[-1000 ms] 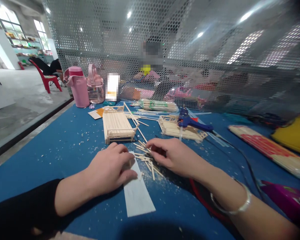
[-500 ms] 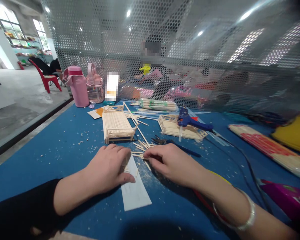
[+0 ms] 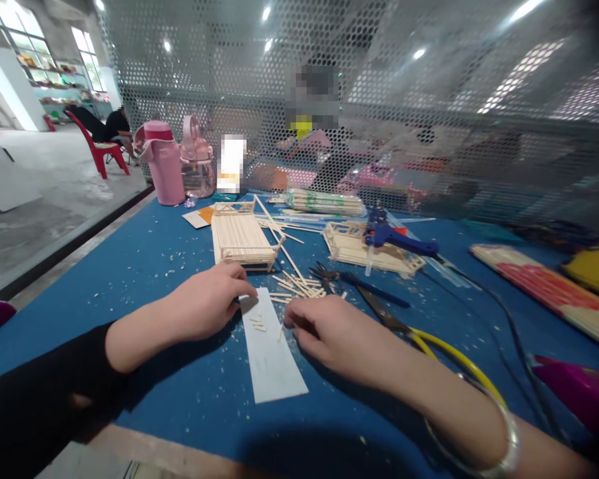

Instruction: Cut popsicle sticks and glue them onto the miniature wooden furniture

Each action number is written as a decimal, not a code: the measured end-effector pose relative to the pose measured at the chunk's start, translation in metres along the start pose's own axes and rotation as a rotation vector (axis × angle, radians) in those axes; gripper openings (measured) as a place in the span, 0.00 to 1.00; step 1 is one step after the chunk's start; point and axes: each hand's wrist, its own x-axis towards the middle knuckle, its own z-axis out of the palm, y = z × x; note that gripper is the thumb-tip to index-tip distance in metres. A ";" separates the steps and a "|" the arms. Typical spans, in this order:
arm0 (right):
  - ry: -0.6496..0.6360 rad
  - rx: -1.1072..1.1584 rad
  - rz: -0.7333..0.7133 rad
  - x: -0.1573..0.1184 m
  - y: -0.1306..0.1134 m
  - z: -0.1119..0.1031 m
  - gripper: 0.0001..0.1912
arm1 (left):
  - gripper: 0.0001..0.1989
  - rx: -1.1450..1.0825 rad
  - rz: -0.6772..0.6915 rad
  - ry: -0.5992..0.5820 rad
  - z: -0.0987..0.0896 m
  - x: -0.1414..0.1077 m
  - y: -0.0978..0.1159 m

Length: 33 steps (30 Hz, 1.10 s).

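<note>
- Head view: on a blue counter (image 3: 134, 283), a narrow white paper strip (image 3: 278, 372) lies between two bare hands, several tiny pale wooden pieces (image 3: 259, 326) loose on it.
- Left hand (image 3: 207, 301): fingers bent at the strip's far left corner; whether they pinch anything, I cannot tell.
- Right hand (image 3: 332, 332): thumb and forefinger curled, narrowly apart, near a loose pile of cut pale wooden sticks (image 3: 299, 286); whether they hold one, I cannot tell.
- Possible trouble: a nudge to the strip could scatter the pieces, since nothing appears to pin them.
- Also, the right forearm lies close to yellow-handled metal scissors (image 3: 402, 326); a careless sweep could knock them.
</note>
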 end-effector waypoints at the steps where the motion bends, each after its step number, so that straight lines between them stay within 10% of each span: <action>1: 0.002 -0.016 0.007 0.001 -0.001 0.002 0.11 | 0.19 0.011 0.025 -0.009 0.001 0.000 0.000; 33: -0.095 -0.013 -0.038 0.001 0.021 -0.012 0.12 | 0.11 -0.014 0.005 0.071 0.019 0.008 0.010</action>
